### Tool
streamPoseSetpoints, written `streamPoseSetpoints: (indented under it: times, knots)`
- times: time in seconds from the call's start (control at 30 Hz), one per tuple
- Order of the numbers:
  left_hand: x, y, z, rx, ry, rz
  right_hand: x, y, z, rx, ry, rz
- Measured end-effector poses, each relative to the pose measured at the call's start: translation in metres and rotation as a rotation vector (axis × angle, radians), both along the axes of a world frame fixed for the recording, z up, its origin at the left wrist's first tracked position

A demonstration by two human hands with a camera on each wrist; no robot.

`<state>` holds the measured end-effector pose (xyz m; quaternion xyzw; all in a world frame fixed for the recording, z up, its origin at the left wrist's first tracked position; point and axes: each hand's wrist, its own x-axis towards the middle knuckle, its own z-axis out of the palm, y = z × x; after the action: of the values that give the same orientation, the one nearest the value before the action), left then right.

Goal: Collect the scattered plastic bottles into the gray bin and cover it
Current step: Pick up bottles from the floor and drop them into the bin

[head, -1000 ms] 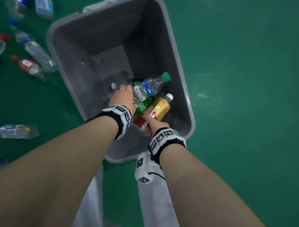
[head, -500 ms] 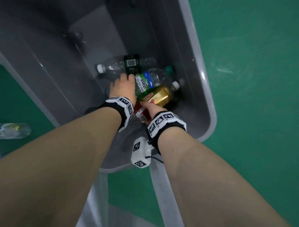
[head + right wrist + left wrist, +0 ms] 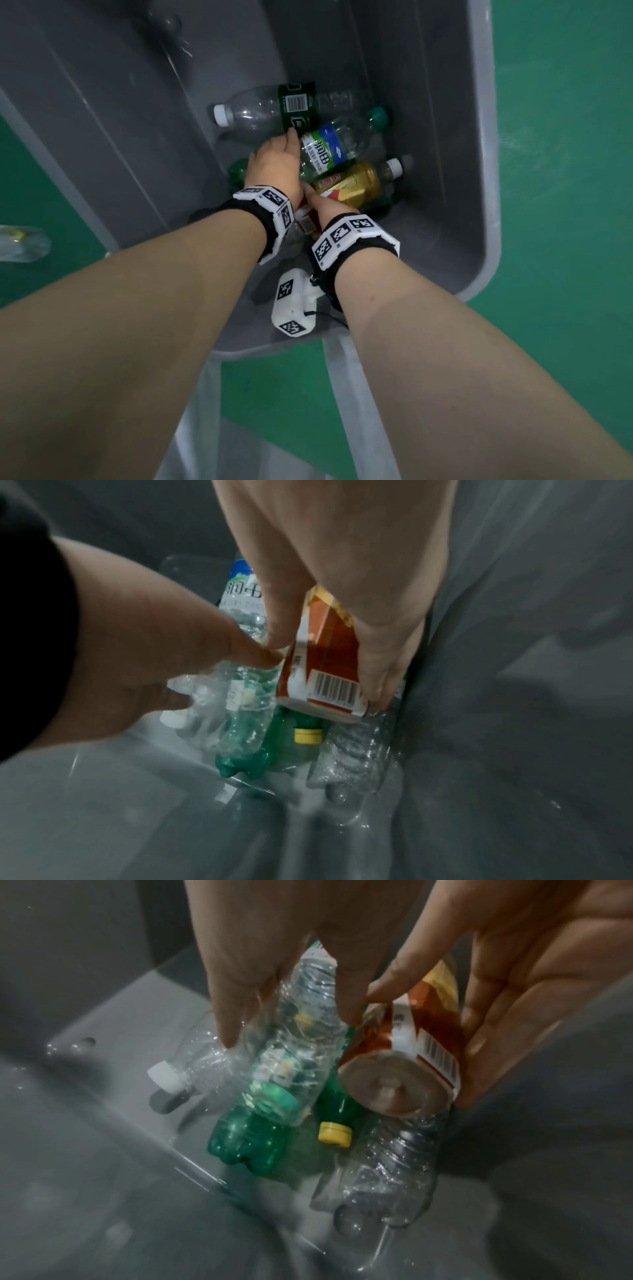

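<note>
Both hands are deep inside the gray bin (image 3: 486, 171). My left hand (image 3: 277, 164) grips a clear bottle with a blue-green label (image 3: 325, 152) (image 3: 291, 1047), fingers (image 3: 232, 988) laid along it. My right hand (image 3: 325, 205) holds an amber bottle with a red-gold label (image 3: 356, 183) (image 3: 325, 669) near its base, thumb on one side and fingers (image 3: 380, 674) on the other. A clear bottle with a dark label and white cap (image 3: 274, 109) lies on the bin floor. Under the held bottles lie green bottles (image 3: 246, 1139), one with a yellow cap (image 3: 335, 1131), and a crumpled clear bottle (image 3: 387, 1172).
The bin's right wall (image 3: 514, 669) is close beside my right hand. A clear bottle (image 3: 20, 243) lies outside on the green floor (image 3: 565, 240), left of the bin. A pale grey shape (image 3: 359, 394) runs under my forearms at the bin's near side.
Both hands have gone lower into the bin with their bottles, down among the bottles on the bottom. The view has closed in on the bin.
</note>
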<state>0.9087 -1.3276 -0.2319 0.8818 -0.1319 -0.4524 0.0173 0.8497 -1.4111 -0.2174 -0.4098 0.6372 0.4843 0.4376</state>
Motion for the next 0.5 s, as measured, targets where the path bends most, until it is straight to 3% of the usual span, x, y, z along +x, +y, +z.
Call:
streamPoseSetpoints:
  times: [0.27,0.4,0.5]
  knots:
    - [0.001,0.001,0.058,-0.085,-0.078,0.161,-0.007,0.0,0.055,-0.074,-0.042,0.079]
    - [-0.002,0.016,0.106,-0.065,-0.001,0.201,-0.007,0.011,0.087,-0.082,-0.198,0.045]
    - [-0.005,0.035,0.134,-0.098,0.005,0.302,-0.001,0.026,0.118,-0.188,-0.193,0.108]
